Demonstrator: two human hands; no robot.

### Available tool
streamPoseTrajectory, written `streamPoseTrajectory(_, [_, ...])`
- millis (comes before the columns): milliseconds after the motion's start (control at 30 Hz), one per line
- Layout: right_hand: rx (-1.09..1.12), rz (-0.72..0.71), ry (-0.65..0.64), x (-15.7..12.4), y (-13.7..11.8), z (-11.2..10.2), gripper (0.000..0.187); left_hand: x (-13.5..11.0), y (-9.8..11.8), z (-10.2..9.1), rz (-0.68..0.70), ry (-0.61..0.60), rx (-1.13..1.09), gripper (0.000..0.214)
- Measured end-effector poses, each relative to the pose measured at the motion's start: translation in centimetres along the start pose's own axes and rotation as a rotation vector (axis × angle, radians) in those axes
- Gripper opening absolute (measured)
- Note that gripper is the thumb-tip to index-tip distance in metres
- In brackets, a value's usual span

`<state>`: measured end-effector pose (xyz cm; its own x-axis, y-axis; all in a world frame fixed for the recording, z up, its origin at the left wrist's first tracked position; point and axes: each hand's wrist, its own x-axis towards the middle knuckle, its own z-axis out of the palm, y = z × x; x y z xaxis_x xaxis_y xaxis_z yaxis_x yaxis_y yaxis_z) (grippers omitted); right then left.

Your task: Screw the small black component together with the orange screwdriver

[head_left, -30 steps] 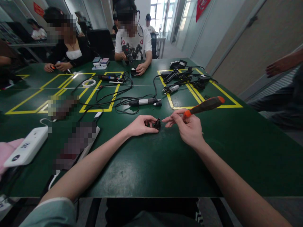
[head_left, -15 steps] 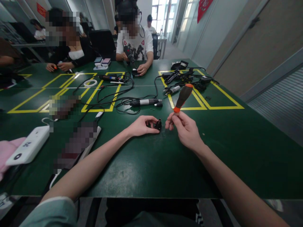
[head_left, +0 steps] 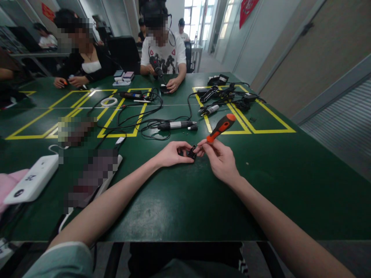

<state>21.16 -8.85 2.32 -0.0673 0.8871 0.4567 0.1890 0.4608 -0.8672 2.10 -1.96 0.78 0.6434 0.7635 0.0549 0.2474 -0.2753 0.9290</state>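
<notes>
Between the thumb and fingers of my left hand [head_left: 174, 153] is a small black part [head_left: 191, 153] with a short tube-like top, held low over the green table. My right hand [head_left: 222, 159] grips a screwdriver [head_left: 222, 126] with an orange and dark grey handle. The handle leans up and to the right, and the shaft is mostly hidden by my fingers. My right fingertips are right beside the black part; whether they touch it I cannot tell.
Beyond my hands lies a silver and black electric screwdriver [head_left: 176, 125] with its cable. Further right are tangled black cables and adapters [head_left: 232, 94]. To the left sit a white power bank [head_left: 33, 179] and a blurred flat object [head_left: 92, 173]. Across the table, a co-worker [head_left: 164, 54] handles a tool.
My right hand has moved left, closer to the black part, and the screwdriver handle has tilted further to the right. My left hand keeps its hold.
</notes>
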Motion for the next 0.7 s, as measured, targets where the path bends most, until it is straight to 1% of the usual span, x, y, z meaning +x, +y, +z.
streamPoseTrajectory(167, [-0.098,-0.043,0.046,0.15,-0.18,-0.19,0.024,0.02,-0.1,0.02,-0.007,0.004,-0.012,0.034])
streamPoseTrajectory(333, [-0.216,-0.122,0.064,0.19,-0.53,-0.4,0.022,0.05,-0.05,-0.02,-0.001,0.0,-0.015,0.037])
streamPoseTrajectory(533, [-0.232,-0.183,0.068,0.12,-0.55,-0.32,0.02,0.04,0.07,0.04,0.003,0.002,-0.018,0.035])
streamPoseTrajectory(700, [-0.255,-0.175,0.08,0.07,-0.49,-0.27,0.021,0.03,0.08,0.03,-0.007,-0.002,-0.01,0.036])
